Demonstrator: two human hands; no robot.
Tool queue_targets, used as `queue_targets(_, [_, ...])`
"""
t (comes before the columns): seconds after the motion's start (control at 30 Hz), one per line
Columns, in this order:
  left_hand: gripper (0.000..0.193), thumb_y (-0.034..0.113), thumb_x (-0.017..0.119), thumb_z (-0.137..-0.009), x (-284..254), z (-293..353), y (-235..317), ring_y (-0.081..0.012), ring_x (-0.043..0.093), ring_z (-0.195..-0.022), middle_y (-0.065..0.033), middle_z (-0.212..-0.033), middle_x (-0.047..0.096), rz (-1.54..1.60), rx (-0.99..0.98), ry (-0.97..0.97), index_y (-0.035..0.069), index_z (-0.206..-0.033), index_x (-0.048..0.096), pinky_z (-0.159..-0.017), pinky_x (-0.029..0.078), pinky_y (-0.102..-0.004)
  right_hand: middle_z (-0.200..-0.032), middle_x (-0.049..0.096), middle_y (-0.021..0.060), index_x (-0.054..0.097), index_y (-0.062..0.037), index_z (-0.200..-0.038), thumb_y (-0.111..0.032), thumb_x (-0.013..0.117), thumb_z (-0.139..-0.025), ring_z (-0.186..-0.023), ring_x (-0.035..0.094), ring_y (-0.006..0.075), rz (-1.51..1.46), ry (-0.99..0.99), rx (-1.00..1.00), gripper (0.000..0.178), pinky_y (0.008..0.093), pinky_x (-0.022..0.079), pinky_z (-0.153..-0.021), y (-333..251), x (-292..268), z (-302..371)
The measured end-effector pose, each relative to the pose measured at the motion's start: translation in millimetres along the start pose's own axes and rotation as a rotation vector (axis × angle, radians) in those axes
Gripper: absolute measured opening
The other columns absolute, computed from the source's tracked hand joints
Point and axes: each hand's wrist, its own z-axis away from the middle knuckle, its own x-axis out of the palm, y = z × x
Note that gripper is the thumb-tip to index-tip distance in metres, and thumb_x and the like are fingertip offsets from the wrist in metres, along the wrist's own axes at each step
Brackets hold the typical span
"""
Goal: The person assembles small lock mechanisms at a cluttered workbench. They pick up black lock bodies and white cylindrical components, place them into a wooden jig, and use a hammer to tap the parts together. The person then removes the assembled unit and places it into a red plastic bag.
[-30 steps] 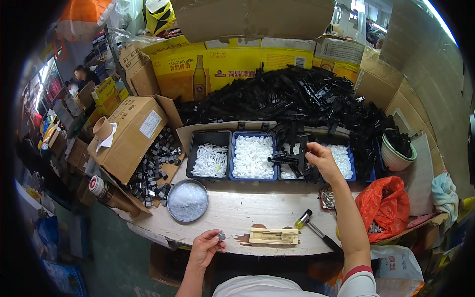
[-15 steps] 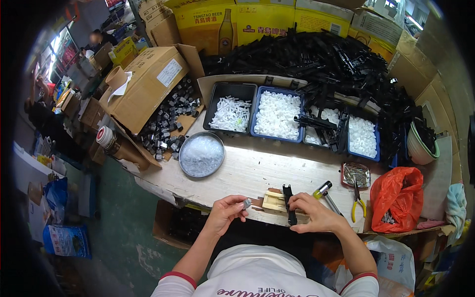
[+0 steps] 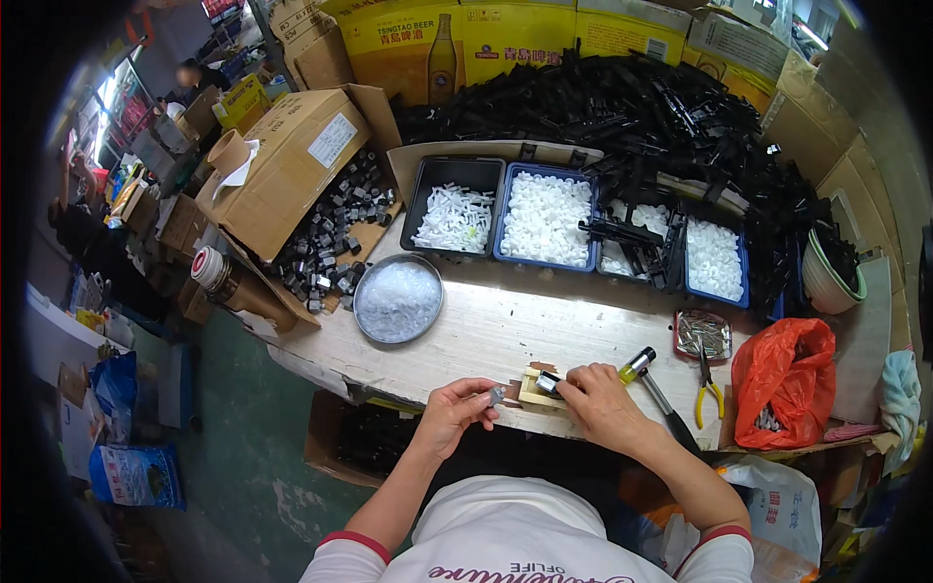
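Note:
Between the thumb and fingertips of my left hand is a small grey block-shaped piece. Close to it, at the front edge of the workbench, sits a pale cream jig. My right hand has its fingers closed on a long black plastic part, whose shiny end shows over the jig. The rest of that part is hidden under the fingers, and I cannot tell how firmly it rests on the jig. To the right of this hand lie a hammer and yellow-handled pliers.
A round metal dish of clear small pieces stands left on the bench. Behind are a black tray and blue trays of white parts, then a heap of black parts. A red plastic bag stands right.
The black part has gone from standing lengthwise beside the jig to lying turned over it, with my right hand shifted forward. My left hand has moved slightly right with the grey piece.

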Motion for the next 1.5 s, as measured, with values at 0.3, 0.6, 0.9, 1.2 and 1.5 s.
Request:
queue_targets(0.3, [0.02,0.003,0.058,-0.081,6.3,-7.8,-5.1,-0.0157,0.061,-0.069,-0.0108,-0.086,0.061,-0.012,0.009,0.011,-0.003,-0.1,0.057,-0.057,0.053,-0.0267,-0.127,0.043,-0.0001,0.056,-0.0077,-0.106,-0.009,0.055,-0.068,-0.114,0.041,0.0135,0.386,0.053,-0.037,0.037,0.0497,0.014,-0.101,-7.6,23.7,11.9])
queue_targets(0.6, [0.018,0.006,0.06,-0.081,12.9,-18.7,2.9,-0.0105,0.059,-0.067,-0.0063,-0.078,0.06,-0.176,0.088,-0.054,-0.002,-0.098,0.059,-0.055,0.047,-0.0206,-0.13,0.041,0.0044,0.05,-0.0059,-0.115,-0.009,0.053,-0.072,-0.117,0.04,0.0157,0.385,-0.006,-0.021,0.043,0.0507,0.011,-0.103,-11.5,23.9,14.9])
queue_targets(0.9, [0.012,0.005,0.066,-0.072,57.7,-39.5,4.6,-0.0143,0.055,-0.062,-0.0058,-0.071,0.053,-1.113,0.443,-0.056,0.002,-0.084,0.065,-0.056,0.045,-0.0265,-0.114,0.052,0.0114,0.042,-0.0034,-0.123,-0.016,0.051,-0.084,-0.106,0.046,0.0256,-0.216,0.288,0.205,0.042,0.0437,0.026,-0.094,0.6,25.9,18.5])
queue_targets(1.2, [0.008,0.002,0.07,-0.069,37.0,-59.5,-9.3,-0.0121,0.05,-0.065,-0.0026,-0.075,0.047,-0.477,0.016,-0.062,0.0,-0.076,0.066,-0.059,0.044,-0.0252,-0.103,0.055,0.0106,0.05,-0.0018,-0.111,-0.014,0.053,-0.082,-0.094,0.049,0.0263,-0.104,0.308,0.18,0.032,0.0416,0.03,-0.088,-0.1,30.4,17.0])
queue_targets(1.5, [0.007,0.007,0.067,-0.066,49.2,-56.1,-3.9,-0.0212,0.055,-0.067,-0.0091,-0.073,0.051,-1.008,0.331,-0.035,0.003,-0.072,0.065,-0.063,0.046,-0.032,-0.091,0.057,0.0106,0.055,-0.0011,-0.099,-0.009,0.057,-0.077,-0.083,0.051,0.0262,-0.149,0.467,0.225,0.023,0.0383,0.035,-0.077,3.2,27.1,13.7])
